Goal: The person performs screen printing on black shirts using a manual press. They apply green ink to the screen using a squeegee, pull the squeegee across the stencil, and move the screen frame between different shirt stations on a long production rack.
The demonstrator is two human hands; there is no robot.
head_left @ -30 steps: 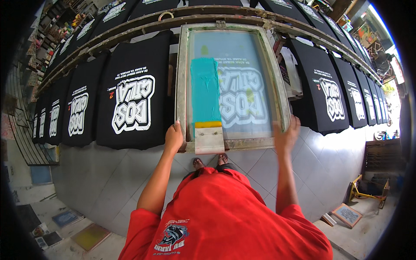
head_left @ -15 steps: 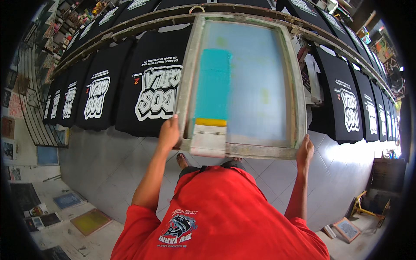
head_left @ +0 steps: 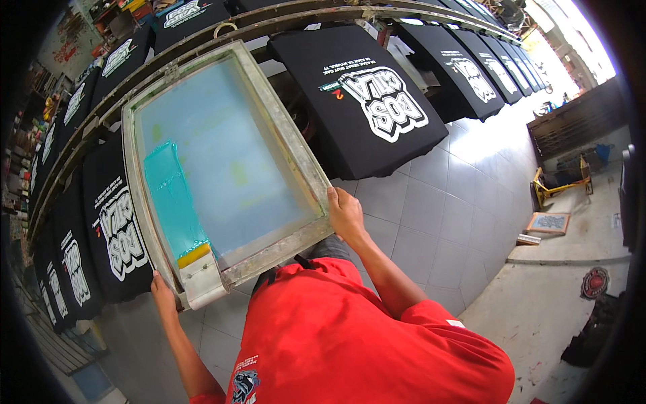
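My left hand (head_left: 163, 292) is closed on the lower left corner of a wooden screen-printing frame (head_left: 282, 118) with pale blue mesh (head_left: 219, 135). My right hand (head_left: 344, 212) grips its lower right side. A band of teal ink (head_left: 171, 195) lies along the mesh's left part, with a squeegee (head_left: 203, 279), white with a yellow edge, resting at the lower end. To the right of the frame a black T-shirt (head_left: 330, 114) with white lettering and small colored patches lies on a board. Another printed black T-shirt (head_left: 101, 188) is partly covered by the frame's left side.
Rows of printed black T-shirts (head_left: 464, 74) run along rails (head_left: 377, 15) to both sides and behind. Grey floor tiles (head_left: 417, 229) show at right, where a yellow metal stand (head_left: 562, 185), a small framed screen (head_left: 548, 222) and a pale slab (head_left: 545, 296) also sit.
The frame, held in both hands, has moved left and is turned askew, exposing a printed T-shirt to its right. The view has swung round, showing more of the floor at right.
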